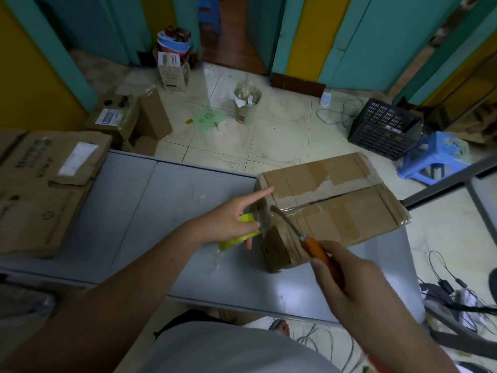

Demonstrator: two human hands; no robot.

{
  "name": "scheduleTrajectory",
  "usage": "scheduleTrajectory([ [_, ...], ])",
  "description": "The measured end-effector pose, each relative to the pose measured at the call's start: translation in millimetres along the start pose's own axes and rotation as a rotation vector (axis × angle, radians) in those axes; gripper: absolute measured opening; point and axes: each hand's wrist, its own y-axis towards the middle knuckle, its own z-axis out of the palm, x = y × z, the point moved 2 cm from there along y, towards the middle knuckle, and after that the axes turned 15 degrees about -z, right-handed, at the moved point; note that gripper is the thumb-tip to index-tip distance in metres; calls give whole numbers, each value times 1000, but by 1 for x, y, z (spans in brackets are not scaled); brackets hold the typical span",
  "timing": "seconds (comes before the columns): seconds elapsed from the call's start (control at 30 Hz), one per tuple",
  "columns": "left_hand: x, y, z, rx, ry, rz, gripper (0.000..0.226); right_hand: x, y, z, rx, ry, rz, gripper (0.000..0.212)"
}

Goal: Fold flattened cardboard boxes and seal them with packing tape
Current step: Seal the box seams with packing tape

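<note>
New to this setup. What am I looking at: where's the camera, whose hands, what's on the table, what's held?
There is no robot here. The single picture comes from a wide-angle camera worn on a person's head, looking down at their own two hands.

The left hand holds a yellow tape roll, with its index finger stretched towards the box. The right hand grips a knife by its orange handle. The blade is at the box's near corner, seemingly on the clear tape running from the roll.

The box stands folded on a grey table, its top seam taped. Flattened boxes lie stacked at the table's left end.
</note>
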Motion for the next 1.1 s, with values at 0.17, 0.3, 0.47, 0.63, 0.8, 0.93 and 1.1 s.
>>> scheduleTrajectory([
  [0.17,-1,-3,1,5,43,14,83,-2,35,16,85,-145,-45,24],
  [0.3,-3,-4,-2,22,93,10,82,-5,39,21,92,-130,-43,20],
  [0.47,-8,-8,-5,86,72,-12,81,-10,37,26,96,-159,-35,20],
  [0.63,-13,-14,-5,80,86,-20,88,-6,42,25,119,-184,-20,26],
  [0.8,-14,-14,-4,70,100,-21,87,-1,52,22,141,-223,-11,33],
  [0.93,-13,-11,-6,73,127,-24,87,5,60,23,170,-280,-16,37],
  [1.1,-11,-10,-6,84,119,-19,88,9,76,29,216,-325,17,34],
])
